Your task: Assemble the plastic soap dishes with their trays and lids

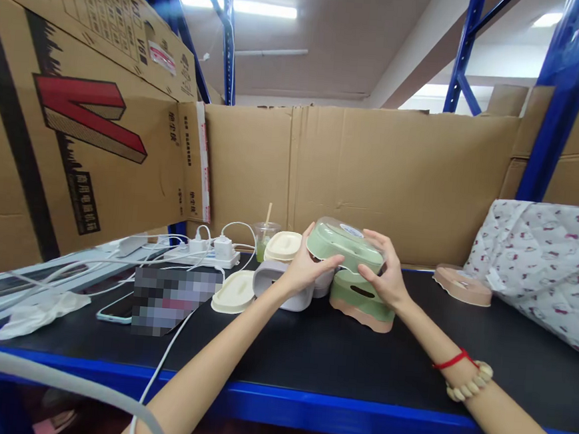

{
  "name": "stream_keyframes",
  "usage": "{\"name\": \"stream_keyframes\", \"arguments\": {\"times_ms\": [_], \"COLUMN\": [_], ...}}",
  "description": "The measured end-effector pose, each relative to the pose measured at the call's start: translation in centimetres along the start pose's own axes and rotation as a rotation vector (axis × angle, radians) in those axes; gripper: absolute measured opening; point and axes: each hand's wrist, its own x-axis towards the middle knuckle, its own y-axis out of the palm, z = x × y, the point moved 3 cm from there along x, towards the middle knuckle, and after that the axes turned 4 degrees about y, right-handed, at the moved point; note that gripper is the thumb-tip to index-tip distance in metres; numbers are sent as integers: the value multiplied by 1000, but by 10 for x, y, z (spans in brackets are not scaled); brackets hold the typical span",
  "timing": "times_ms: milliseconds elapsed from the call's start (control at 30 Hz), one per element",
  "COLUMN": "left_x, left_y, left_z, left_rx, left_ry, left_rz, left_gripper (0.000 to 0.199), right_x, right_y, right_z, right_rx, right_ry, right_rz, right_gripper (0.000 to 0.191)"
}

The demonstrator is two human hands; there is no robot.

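Note:
My left hand [303,268] and my right hand [388,271] grip a green oval lid with a clear top [345,241] from its two sides, thumbs at the near edge. It is held tilted just above a green box [356,292] with a dark slot in its front. Whether the two touch, I cannot tell. Below that box shows a pink wavy-edged piece [369,319]. Behind my left wrist stands a pale grey box [269,279], partly hidden by the arm. A cream lid [235,291] lies to its left, and another cream piece [283,244] sits behind it.
Farther left are a phone [116,307], a power strip [206,257] with cables, and a crumpled tissue [44,315]. A drink cup [261,241] stands behind. On the right, a pink lid [462,285] lies by a patterned cloth [550,271]. Cardboard [397,179] walls the back.

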Motion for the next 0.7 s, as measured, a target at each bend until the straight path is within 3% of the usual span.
{"name": "stream_keyframes", "arguments": {"times_ms": [200, 300, 400, 567, 700], "left_x": [-2, -2, 0, 8, 12], "left_y": [2, 2, -1, -18, -29], "left_z": [1, 2, 2, 0, -2], "left_rx": [-45, -83, -120, -262, -297], "left_ry": [-84, -91, -95, -126, -128], "left_rz": [-7, -42, -100, -378, -495], "left_gripper": [69, 63, 60, 53, 52], "right_x": [-4, -2, 2, 6, 5], "right_y": [6, 7, 1, -22, -32], "right_z": [-3, -6, -13, -32, -44], "right_rx": [94, 112, 122, -47, -263], "right_ry": [72, 105, 179, 283, 334], "right_rz": [147, 149, 12, -338, -349], "right_gripper": [67, 67, 68, 64, 58]}}
